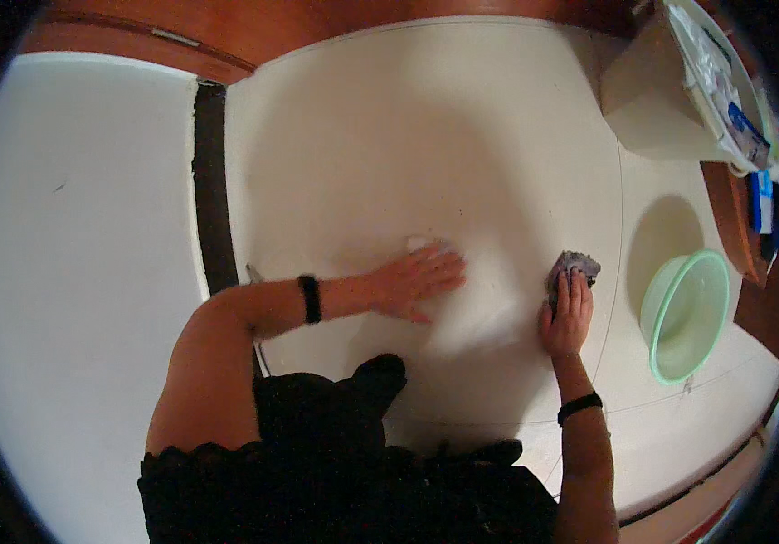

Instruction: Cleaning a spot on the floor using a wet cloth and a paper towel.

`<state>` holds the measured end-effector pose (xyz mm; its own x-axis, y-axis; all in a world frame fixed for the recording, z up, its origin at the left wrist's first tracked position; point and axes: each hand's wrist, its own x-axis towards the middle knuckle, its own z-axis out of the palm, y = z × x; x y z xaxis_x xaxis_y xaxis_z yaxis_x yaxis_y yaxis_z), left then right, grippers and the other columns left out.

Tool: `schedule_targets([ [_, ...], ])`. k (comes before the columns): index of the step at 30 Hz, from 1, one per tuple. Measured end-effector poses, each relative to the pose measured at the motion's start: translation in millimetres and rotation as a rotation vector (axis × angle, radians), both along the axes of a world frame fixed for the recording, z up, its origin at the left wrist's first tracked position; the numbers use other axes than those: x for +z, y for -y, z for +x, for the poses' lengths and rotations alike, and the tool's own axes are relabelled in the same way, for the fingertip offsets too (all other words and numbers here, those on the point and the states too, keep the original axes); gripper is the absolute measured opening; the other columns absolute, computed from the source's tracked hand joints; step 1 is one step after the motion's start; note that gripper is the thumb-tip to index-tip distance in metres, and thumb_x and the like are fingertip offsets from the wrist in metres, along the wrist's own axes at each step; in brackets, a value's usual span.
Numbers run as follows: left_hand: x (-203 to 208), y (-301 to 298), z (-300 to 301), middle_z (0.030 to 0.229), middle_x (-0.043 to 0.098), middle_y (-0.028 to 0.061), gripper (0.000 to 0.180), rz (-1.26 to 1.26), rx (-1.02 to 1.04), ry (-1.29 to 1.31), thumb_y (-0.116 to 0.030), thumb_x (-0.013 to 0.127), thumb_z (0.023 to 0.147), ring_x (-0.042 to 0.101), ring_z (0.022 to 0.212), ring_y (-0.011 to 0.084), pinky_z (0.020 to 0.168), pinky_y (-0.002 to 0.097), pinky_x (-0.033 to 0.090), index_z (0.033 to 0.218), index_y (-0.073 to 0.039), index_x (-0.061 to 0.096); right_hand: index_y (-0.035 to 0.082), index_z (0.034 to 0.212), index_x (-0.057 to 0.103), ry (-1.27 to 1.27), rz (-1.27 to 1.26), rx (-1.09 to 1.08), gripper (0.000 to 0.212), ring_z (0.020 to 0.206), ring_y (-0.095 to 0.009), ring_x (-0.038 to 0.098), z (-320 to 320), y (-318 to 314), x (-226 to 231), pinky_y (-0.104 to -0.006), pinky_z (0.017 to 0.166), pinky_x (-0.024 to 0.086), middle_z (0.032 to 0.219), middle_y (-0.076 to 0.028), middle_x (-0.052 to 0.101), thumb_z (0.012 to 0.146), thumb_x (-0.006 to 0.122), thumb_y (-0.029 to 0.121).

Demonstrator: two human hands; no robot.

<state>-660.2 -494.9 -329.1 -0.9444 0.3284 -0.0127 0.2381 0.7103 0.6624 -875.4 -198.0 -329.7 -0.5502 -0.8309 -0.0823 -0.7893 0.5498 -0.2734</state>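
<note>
My right hand (568, 317) presses a crumpled dark grey cloth (576, 262) against the pale tiled floor (362, 136), its fingers lying over the cloth. To its left, my left hand (418, 279) is stretched out low over the floor with the fingers apart, slightly blurred. No object shows in its grasp. A small whitish patch (420, 243) lies just beyond its fingers; whether it is a thing or a reflection I cannot tell. Dark bands circle both wrists.
A light green basin (685, 317) stands to the right of my right hand. Behind it is a cream bin (657, 100) with bags and packets in it. A white panel (81, 272) with a dark edge strip (214, 181) runs along the left. Reddish-brown wood (344, 16) borders the far side.
</note>
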Motion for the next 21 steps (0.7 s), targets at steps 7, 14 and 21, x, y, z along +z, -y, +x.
schedule_targets([
  [7,-7.7,119.4,-73.4,0.151,0.027,0.0195,0.084,-0.504,0.650,-0.045,-0.041,0.068,0.079,0.024,0.140,0.0364,0.113,0.0553,0.015,0.143,-0.002,0.031,0.003,0.138,0.042,-0.035,-0.045,0.007,0.062,0.132,-0.039,0.035,-4.5,0.4,1.2,-0.0514,0.109,0.028,0.145,-0.019,0.038,0.080,0.057,0.018],
  [14,-15.3,76.2,-172.3,0.149,0.031,0.0195,0.078,-0.297,0.351,-0.106,-0.039,0.063,0.084,0.026,0.140,0.0341,0.114,0.0513,0.017,0.144,-0.002,0.029,0.004,0.135,0.045,-0.029,-0.050,-0.008,0.063,0.132,-0.039,0.035,-6.0,-0.8,-0.6,-0.0516,0.109,0.029,0.144,-0.019,0.038,0.075,0.060,0.018],
  [21,-3.9,30.1,-214.6,0.147,0.038,0.0147,0.065,-0.203,0.043,-0.116,-0.033,0.065,0.082,0.032,0.137,0.0322,0.112,0.0491,0.025,0.137,-0.006,0.043,0.005,0.136,0.045,0.006,-0.055,-0.004,0.063,0.130,-0.038,0.038,-5.8,-9.4,0.8,-0.0531,0.106,0.032,0.144,-0.019,0.039,0.077,0.060,0.020],
])
